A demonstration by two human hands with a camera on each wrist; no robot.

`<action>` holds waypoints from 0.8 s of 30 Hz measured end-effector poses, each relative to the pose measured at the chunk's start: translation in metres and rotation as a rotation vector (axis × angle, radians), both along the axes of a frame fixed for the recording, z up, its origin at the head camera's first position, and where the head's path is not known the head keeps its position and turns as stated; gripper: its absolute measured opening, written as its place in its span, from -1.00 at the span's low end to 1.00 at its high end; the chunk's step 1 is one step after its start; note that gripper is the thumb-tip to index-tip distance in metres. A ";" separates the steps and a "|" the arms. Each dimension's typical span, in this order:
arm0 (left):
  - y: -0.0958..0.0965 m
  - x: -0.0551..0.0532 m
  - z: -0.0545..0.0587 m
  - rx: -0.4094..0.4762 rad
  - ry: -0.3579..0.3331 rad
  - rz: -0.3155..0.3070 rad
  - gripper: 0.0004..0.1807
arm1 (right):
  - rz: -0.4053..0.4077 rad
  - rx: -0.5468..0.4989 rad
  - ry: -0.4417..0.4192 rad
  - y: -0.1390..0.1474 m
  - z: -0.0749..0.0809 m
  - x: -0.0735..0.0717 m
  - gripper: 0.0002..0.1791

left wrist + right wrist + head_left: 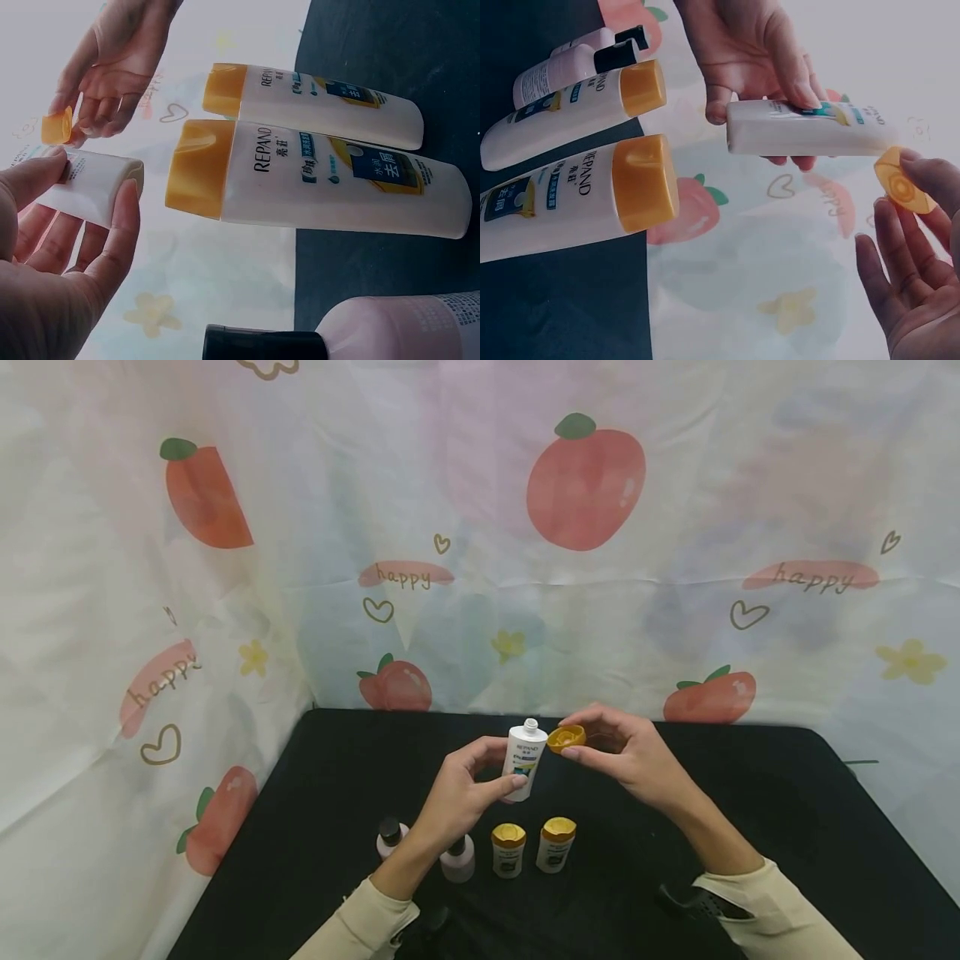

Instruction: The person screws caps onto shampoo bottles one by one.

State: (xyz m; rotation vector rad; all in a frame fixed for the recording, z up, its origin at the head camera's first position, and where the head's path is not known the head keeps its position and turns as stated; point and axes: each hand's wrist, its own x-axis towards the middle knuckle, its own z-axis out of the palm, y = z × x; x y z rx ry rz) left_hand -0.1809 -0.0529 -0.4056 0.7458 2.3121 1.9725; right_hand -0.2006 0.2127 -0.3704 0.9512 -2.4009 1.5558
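Note:
My left hand (468,785) grips a white shampoo bottle (524,760) above the table, its bare white neck pointing up in the head view. Just right of that neck, my right hand (637,756) pinches a yellow bottle cap (566,738) between thumb and fingers, its hollow underside showing. In the right wrist view, the cap (901,180) is close beside the neck end of the bottle (810,129); whether they touch, I cannot tell. Two capped shampoo bottles of the same kind, one left (508,852) and one right (556,845), stand upright on the table below.
Two pinkish bottles with black tops, one far left (389,837) and one nearer (457,860), stand partly behind my left forearm. A black cloth covers the table (615,893). Printed fabric (480,510) hangs behind and at the sides.

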 end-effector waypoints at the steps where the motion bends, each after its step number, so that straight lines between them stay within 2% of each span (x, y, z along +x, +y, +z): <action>1: 0.000 0.000 0.000 0.001 -0.001 0.000 -0.54 | 0.004 -0.001 0.008 0.000 0.000 0.000 -0.64; 7: 0.000 0.000 -0.002 -0.006 -0.008 0.004 -0.54 | 0.030 -0.001 0.036 -0.002 0.004 -0.002 -0.60; 11: 0.001 0.001 -0.002 -0.018 -0.008 0.008 -0.54 | 0.018 0.002 0.021 -0.004 0.006 -0.003 -0.56; 16: 0.003 0.001 -0.001 -0.043 -0.002 0.023 -0.54 | 0.005 -0.006 0.000 -0.007 0.010 -0.005 -0.61; 24: 0.006 0.002 -0.001 -0.050 0.027 0.036 -0.54 | 0.055 -0.021 -0.003 -0.014 0.018 -0.006 -0.64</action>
